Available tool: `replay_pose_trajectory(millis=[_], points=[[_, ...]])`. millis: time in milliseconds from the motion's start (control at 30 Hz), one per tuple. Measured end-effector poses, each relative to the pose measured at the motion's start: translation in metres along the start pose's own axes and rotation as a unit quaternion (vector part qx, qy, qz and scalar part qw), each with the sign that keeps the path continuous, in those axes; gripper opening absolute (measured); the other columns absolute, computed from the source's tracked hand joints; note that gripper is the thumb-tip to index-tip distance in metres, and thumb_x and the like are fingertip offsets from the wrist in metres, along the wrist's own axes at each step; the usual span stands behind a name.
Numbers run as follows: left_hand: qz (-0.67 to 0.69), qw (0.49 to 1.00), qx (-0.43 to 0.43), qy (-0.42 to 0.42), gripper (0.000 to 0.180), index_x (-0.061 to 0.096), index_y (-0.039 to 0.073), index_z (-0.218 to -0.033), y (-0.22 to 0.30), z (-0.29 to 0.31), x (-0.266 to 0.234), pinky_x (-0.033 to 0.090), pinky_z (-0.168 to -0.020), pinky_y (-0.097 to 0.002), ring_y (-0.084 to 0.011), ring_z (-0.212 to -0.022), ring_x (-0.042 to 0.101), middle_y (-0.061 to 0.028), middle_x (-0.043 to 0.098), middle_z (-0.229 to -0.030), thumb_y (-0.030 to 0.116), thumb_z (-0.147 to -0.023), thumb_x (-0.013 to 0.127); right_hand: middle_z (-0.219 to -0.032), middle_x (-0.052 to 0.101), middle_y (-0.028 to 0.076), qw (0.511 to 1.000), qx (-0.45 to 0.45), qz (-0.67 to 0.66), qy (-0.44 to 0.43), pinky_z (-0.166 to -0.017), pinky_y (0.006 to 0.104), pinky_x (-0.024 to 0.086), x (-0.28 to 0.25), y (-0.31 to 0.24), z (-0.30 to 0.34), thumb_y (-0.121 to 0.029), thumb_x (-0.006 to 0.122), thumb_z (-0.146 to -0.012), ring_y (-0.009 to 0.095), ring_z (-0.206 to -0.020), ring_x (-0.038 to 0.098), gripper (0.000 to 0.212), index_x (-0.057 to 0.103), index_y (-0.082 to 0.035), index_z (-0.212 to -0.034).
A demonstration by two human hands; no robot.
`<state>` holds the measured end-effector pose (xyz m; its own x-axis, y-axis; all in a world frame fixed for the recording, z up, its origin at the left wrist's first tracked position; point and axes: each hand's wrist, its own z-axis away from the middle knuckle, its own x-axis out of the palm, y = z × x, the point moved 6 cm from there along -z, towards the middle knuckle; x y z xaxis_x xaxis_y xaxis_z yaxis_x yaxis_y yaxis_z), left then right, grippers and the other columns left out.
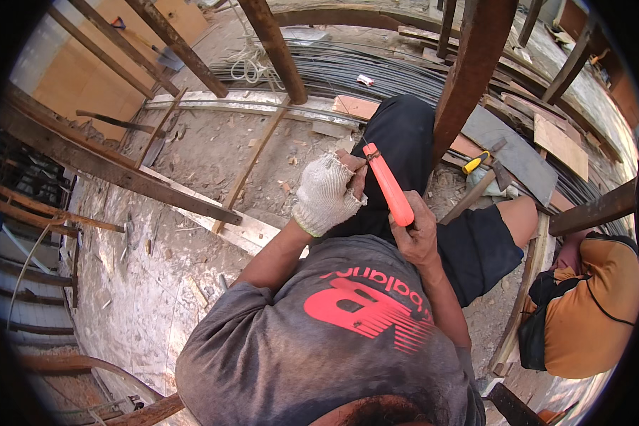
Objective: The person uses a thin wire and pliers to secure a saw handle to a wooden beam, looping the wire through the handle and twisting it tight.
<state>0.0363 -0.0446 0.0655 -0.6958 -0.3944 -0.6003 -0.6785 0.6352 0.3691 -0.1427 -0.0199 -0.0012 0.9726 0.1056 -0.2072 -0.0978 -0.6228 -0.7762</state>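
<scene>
While right hand (417, 234) grips orange-handled knife (389, 186), blade end hidden, gloved left hand (326, 195) closes around something unseen.

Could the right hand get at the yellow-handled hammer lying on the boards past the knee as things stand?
Probably not right away. The right hand is closed around the orange handle of a tool, so it is occupied. The hammer lies past the raised knee, beside a rusty post, though nothing covers it.

One small white packet with a red patch (365, 80), lying on the bundled steel rods (334, 71), near their middle.
</scene>
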Motion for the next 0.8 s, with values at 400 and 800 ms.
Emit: replay_pose_trajectory(millis=[400,800], points=[[0.051,0.999,0.002,-0.013,0.008,0.065,0.005,-0.087,0.021,0.000,-0.002,0.048,-0.057,-0.0378,-0.0293,-0.061,0.062,-0.0125,0.060,-0.071,0.004,-0.082,0.071,-0.084,0.057,0.014,0.999,0.009,0.035,0.019,-0.063,0.0359,0.048,-0.011,0.005,0.001,-0.002,0.064,-0.091,0.027,-0.068,0.058,0.017,0.060,0.003,-0.107],[0.571,0.692,-0.430,0.106,0.034,0.056,0.005,-0.115,-0.045,0.059,0.057,0.055,-0.089,-0.0379,-0.0221,-0.094,0.067,-0.0080,0.064,-0.106,0.029,-0.096,0.071,-0.081,0.062,0.005,0.916,0.185,-0.345,0.088,-0.065,0.0277,0.051,-0.021,0.040,0.016,-0.009,0.059,-0.093,0.011,-0.070,0.061,0.014,0.060,0.001,-0.104]])
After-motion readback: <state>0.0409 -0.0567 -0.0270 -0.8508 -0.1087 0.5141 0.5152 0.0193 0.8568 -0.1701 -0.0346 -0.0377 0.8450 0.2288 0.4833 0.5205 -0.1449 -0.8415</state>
